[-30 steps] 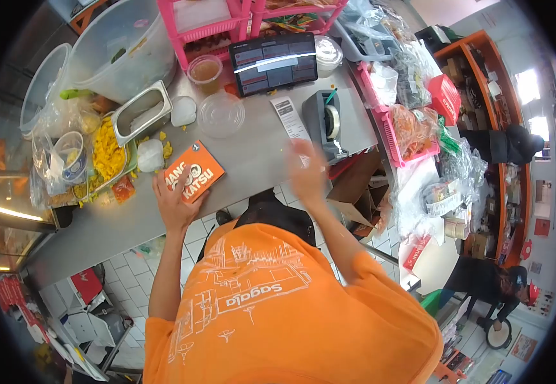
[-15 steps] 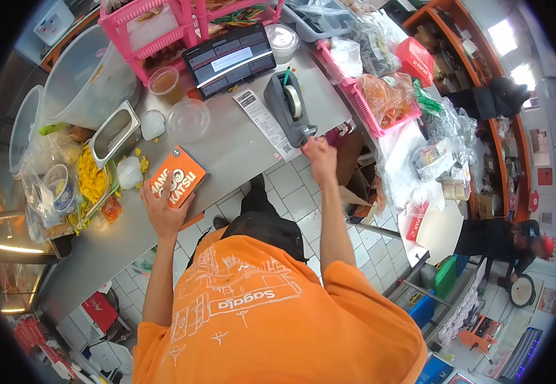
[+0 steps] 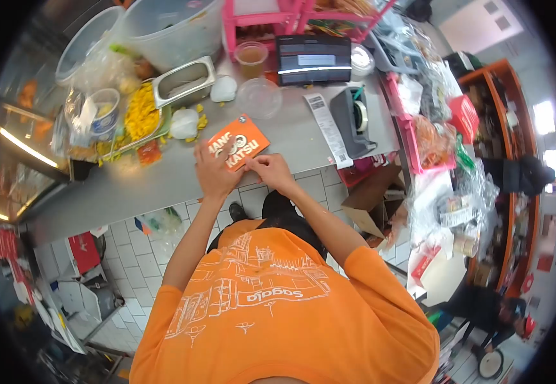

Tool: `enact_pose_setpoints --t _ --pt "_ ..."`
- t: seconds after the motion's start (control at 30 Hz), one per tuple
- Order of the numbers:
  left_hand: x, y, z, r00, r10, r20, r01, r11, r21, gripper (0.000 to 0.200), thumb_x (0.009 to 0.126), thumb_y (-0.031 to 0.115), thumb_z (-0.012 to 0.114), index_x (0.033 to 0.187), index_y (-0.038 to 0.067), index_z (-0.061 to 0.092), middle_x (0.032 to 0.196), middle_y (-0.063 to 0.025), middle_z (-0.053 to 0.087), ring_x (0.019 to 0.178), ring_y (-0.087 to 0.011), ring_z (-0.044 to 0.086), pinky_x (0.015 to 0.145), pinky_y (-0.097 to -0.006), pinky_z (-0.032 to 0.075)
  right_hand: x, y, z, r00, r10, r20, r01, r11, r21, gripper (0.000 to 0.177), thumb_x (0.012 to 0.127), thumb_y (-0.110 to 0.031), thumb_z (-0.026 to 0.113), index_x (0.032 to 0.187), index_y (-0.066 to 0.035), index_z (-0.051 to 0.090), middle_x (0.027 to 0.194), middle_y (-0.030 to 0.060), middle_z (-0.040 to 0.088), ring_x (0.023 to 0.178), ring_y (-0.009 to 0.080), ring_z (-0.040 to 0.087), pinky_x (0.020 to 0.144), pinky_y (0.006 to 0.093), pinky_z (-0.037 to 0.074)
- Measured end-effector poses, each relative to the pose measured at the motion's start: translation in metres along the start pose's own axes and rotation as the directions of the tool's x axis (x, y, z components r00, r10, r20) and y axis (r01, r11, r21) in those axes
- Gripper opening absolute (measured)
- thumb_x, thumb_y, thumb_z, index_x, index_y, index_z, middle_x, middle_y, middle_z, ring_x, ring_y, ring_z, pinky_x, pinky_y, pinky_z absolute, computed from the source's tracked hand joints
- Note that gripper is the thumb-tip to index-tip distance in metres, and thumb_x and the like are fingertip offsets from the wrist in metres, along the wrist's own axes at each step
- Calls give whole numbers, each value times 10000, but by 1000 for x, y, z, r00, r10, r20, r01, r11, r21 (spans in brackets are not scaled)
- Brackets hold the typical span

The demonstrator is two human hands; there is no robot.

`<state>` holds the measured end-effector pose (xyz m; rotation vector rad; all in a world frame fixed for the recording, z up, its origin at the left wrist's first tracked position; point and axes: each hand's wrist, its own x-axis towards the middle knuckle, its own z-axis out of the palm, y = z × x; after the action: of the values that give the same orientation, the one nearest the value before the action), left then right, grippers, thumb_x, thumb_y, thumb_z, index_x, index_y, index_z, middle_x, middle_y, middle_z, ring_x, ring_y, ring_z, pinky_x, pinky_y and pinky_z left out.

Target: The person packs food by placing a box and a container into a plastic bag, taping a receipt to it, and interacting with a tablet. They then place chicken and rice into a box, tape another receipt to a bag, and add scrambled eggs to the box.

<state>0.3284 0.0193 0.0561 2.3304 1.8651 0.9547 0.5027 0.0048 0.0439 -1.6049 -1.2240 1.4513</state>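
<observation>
An orange box (image 3: 243,136) with white lettering lies on the steel counter in front of me. My left hand (image 3: 216,171) grips its near left side, with fingers over the top and the thumb by the near edge. At the box's near right edge is my right hand (image 3: 271,171), its fingertips pinched together close to my left thumb. Whatever those fingertips hold is too small to make out. To the right stands a dark tape dispenser (image 3: 345,121) with a roll in it. A long printed receipt (image 3: 326,130) lies beside the dispenser.
Behind the box are a clear round lid (image 3: 259,98), a cup of brown liquid (image 3: 252,59) and a tablet (image 3: 314,59). Yellow food (image 3: 142,113) and a metal pan (image 3: 184,82) sit to the left. Pink baskets (image 3: 433,144) line the right. A person (image 3: 492,313) crouches far right.
My right hand has left the tape dispenser and come left to the box's near edge. My left hand stays on the box. The camera view has turned, shifting the counter.
</observation>
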Motion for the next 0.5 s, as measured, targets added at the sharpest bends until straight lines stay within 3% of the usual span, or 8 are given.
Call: enact_pose_setpoints --t 0.07,0.17,0.2,0.27,0.33,0.4,0.43,0.5 --pt "-1 -2 -1 999 -26 47 27 999 -22 776 608 495 839 1331 338 607 1273 -175 445 1208 -404 436 831 -492 466 13 13 16 1000 -1 5 1 1000 16 413 916 -404 692 815 -10 762 653 14 657 591 85 599 482 258 480" --pt "1 0 -17 989 -51 140 56 998 -37 796 584 488 846 1331 354 603 1315 -165 425 1246 -386 410 808 -484 450 17 16 0 996 59 -66 -72 973 -221 434 845 -426 766 772 1 755 562 34 627 526 105 597 497 283 500" --pt "2 2 -23 979 -46 199 58 997 -56 801 581 488 847 1332 355 601 1326 -165 418 1256 -384 404 810 -484 445 17 6 -5 996 -21 -83 -6 949 -314 457 801 -452 794 738 -2 746 539 56 622 498 145 602 508 311 506" --pt "-2 0 -22 985 -43 170 57 995 -81 698 647 489 818 1305 346 632 1335 -163 454 1261 -370 427 850 -490 448 20 1 -5 989 -93 -114 40 916 -400 483 756 -478 822 705 -5 737 516 78 618 470 186 606 518 339 511" --pt "-5 -11 0 989 -138 56 144 983 -112 561 735 494 768 1265 336 669 1326 -148 514 1241 -353 470 912 -494 456 19 14 -5 987 -99 -122 -11 731 -683 496 737 -495 816 729 -8 726 625 125 678 532 260 649 582 368 530" --pt "-3 -18 12 994 -102 46 106 989 -103 445 813 468 718 1235 330 692 1315 -128 555 1214 -340 505 966 -486 457 -6 47 -11 948 -274 -164 121 783 -610 446 782 -469 773 814 -27 727 739 131 714 628 288 677 651 370 537" --pt "-1 -15 7 988 -104 114 108 994 -26 429 833 454 707 1245 336 685 1327 -122 548 1211 -339 506 975 -482 461 -41 52 -36 924 -244 -293 18 794 -607 446 782 -469 773 814 -27 727 739 131 714 628 288 677 651 370 537" --pt "-5 -20 21 995 -57 79 57 998 3 393 879 420 670 1267 358 669 1356 -129 527 1219 -337 500 974 -488 461 -106 44 -76 997 -77 -28 51 848 -527 370 827 -400 735 931 -45 730 822 119 731 735 251 705 711 359 548"
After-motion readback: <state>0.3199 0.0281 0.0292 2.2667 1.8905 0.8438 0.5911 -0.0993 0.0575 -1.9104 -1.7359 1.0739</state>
